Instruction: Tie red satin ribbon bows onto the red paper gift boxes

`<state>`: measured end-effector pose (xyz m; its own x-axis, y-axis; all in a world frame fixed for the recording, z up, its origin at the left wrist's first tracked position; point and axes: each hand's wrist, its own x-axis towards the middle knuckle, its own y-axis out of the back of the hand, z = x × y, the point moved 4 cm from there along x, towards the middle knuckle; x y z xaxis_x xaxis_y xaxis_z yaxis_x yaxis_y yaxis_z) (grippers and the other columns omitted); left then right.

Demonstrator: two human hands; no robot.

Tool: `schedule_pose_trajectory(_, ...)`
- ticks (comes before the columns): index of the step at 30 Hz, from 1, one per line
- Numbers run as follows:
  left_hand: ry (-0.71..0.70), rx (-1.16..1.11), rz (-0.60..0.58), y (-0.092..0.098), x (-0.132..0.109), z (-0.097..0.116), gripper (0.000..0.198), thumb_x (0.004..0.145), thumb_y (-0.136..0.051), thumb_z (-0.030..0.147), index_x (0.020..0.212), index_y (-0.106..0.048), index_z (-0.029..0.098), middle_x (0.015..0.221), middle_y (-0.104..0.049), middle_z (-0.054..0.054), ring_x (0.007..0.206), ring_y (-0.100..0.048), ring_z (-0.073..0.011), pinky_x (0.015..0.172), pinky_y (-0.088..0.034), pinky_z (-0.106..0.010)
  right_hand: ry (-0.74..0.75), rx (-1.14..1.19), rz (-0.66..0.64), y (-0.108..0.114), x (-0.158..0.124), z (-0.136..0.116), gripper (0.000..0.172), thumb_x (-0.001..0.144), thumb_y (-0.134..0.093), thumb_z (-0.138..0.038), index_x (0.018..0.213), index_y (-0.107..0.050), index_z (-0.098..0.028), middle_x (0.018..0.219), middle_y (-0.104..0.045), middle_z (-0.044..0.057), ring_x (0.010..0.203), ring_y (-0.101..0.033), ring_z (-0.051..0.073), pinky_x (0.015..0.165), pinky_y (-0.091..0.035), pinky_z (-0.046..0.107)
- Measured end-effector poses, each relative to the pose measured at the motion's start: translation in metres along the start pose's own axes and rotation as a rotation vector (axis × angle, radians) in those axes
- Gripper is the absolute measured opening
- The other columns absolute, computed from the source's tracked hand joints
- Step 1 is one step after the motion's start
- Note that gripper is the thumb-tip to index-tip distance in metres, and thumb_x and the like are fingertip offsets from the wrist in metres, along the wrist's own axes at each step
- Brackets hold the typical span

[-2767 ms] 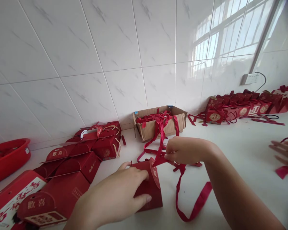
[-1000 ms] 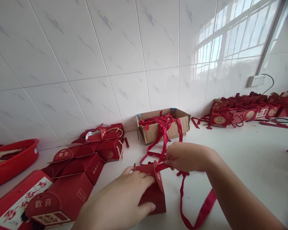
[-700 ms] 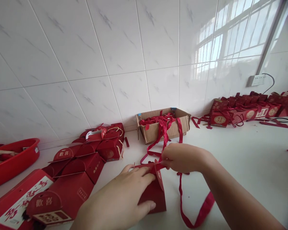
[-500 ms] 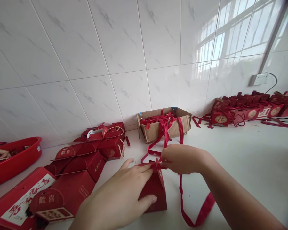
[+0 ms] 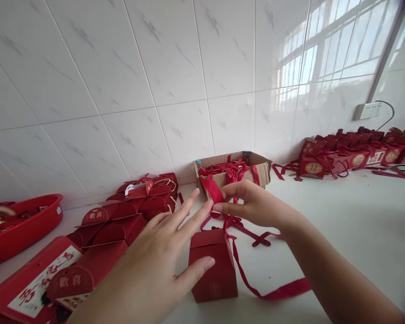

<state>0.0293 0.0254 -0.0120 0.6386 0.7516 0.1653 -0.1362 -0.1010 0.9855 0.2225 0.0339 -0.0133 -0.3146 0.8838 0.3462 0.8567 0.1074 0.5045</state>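
Head camera: the right hand [image 5: 249,202] pinches a red ribbon [image 5: 213,190] between thumb and bent fingers, its free end standing up toward the left. The left hand [image 5: 165,252] has its fingers spread and released, grasping nothing; one fingertip comes right up to the ribbon, though whether they touch is hard to tell. Below both hands, a small red box [image 5: 214,270] stands upright on the white table [image 5: 340,234], and the left thumb overlaps its front in the view; contact there cannot be made out. A trailing ribbon [image 5: 286,290] starts by the box's right upper edge, drops beside it and curves away to the right over the tabletop. More loose ribbons [image 5: 261,238] lie crossed just behind.

Farther back, near the tiled wall [image 5: 175,54], sits a cardboard carton [image 5: 263,174] full of red ribbons, some hanging over its front. To the left is a cluster of red boxes [image 5: 121,209], several with round flaps, and nearer lies a red package [image 5: 30,270] with a white label. At the far left, another person's hand [image 5: 0,210] reaches into a red basin [image 5: 23,240]. On the right, a row of gift boxes [image 5: 351,155] stands below a socket [image 5: 367,110].
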Motion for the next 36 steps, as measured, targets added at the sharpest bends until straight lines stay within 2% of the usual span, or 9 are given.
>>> schedule_pose_trajectory(3, 0.109, 0.023, -0.087, -0.007, 0.003, -0.006, 0.07, 0.079, -0.049, 0.061, 0.142, -0.03, 0.037, 0.147, -0.037, -0.005, 0.127, -0.041, -0.0351, 0.099, -0.038, -0.047, 0.051, 0.008, 0.14, 0.015, -0.008, -0.007, 0.036, 0.08, -0.061, -0.047, 0.062, -0.054, -0.016, 0.058, -0.044, -0.004, 0.053, -0.038, 0.007, 0.049, -0.031, 0.022)
schedule_pose_trajectory(6, 0.228, 0.036, -0.193, -0.016, 0.008, -0.016, 0.051, 0.08, -0.047, 0.056, 0.12, -0.054, 0.025, 0.103, -0.067, -0.009, 0.092, -0.062, -0.0298, 0.075, -0.046, -0.04, 0.073, 0.019, 0.265, 0.03, -0.018, -0.014, 0.037, 0.083, -0.057, -0.048, 0.064, -0.059, -0.016, 0.058, -0.047, -0.003, 0.052, -0.041, 0.008, 0.047, -0.032, 0.023)
schedule_pose_trajectory(8, 0.231, 0.048, -0.255, -0.019, 0.012, -0.019, 0.034, 0.081, -0.046, 0.052, 0.093, -0.063, 0.024, 0.079, -0.067, -0.005, 0.072, -0.062, -0.0249, 0.061, -0.041, -0.034, 0.054, -0.008, 0.358, 0.039, -0.025, -0.017, 0.038, 0.083, -0.056, -0.05, 0.066, -0.062, -0.016, 0.058, -0.05, -0.001, 0.053, -0.045, 0.01, 0.046, -0.033, 0.023)
schedule_pose_trajectory(11, 0.18, 0.061, -0.299, -0.021, 0.017, -0.02, 0.027, 0.083, -0.045, 0.041, 0.068, -0.058, 0.023, 0.069, -0.064, -0.002, 0.064, -0.058, -0.0211, 0.053, -0.032, -0.03, 0.046, -0.012, 0.51, 0.05, -0.034, -0.019, 0.036, 0.08, -0.06, -0.05, 0.069, -0.067, -0.017, 0.057, -0.053, 0.0, 0.055, -0.049, 0.012, 0.046, -0.035, 0.024)
schedule_pose_trajectory(16, 0.167, 0.049, -0.292, -0.02, 0.022, -0.02, 0.025, 0.084, -0.041, 0.033, 0.065, -0.051, 0.021, 0.069, -0.062, -0.002, 0.063, -0.055, -0.0196, 0.052, -0.027, -0.029, 0.212, 0.156, 0.855, 0.064, -0.051, -0.026, 0.013, 0.076, -0.07, -0.035, 0.079, -0.071, -0.022, 0.068, -0.063, 0.0, 0.068, -0.059, 0.014, 0.062, -0.047, 0.027)
schedule_pose_trajectory(19, 0.162, 0.029, -0.288, -0.02, 0.027, -0.019, 0.024, 0.085, -0.037, 0.032, 0.068, -0.051, 0.022, 0.071, -0.062, -0.003, 0.064, -0.056, -0.0197, 0.053, -0.029, -0.028, 0.331, 0.23, 0.95, 0.068, -0.06, -0.033, 0.005, 0.078, -0.069, -0.029, 0.079, -0.07, -0.024, 0.068, -0.062, -0.001, 0.069, -0.059, 0.014, 0.067, -0.047, 0.029)
schedule_pose_trajectory(23, 0.173, -0.055, -0.312, -0.023, 0.032, -0.02, 0.027, 0.087, -0.034, 0.033, 0.071, -0.053, 0.022, 0.071, -0.062, -0.003, 0.065, -0.057, -0.019, 0.055, -0.033, -0.027, 0.259, 0.22, 0.764, 0.058, -0.053, -0.035, 0.026, 0.087, -0.057, -0.038, 0.07, -0.063, -0.02, 0.06, -0.051, -0.001, 0.056, -0.046, 0.011, 0.054, -0.038, 0.025)
schedule_pose_trajectory(29, 0.218, -0.105, -0.332, -0.027, 0.037, -0.026, 0.027, 0.086, -0.036, 0.035, 0.071, -0.053, 0.021, 0.071, -0.064, -0.004, 0.065, -0.059, -0.0188, 0.055, -0.035, -0.027, -0.096, -0.017, 0.075, -0.009, -0.01, -0.006, 0.034, 0.087, -0.047, -0.04, 0.062, -0.042, -0.018, 0.063, -0.038, -0.003, 0.053, -0.033, 0.008, 0.046, -0.026, 0.022)
schedule_pose_trajectory(36, 0.234, -0.207, -0.405, -0.03, 0.036, -0.028, 0.024, 0.083, -0.036, 0.032, 0.067, -0.05, 0.021, 0.07, -0.068, 0.0, 0.057, -0.055, -0.0166, 0.046, -0.03, -0.027, -0.241, -0.368, -0.107, -0.046, 0.012, 0.03, 0.035, 0.08, -0.044, -0.021, 0.056, -0.019, -0.018, 0.057, -0.024, -0.003, 0.051, -0.018, 0.009, 0.045, -0.016, 0.026)
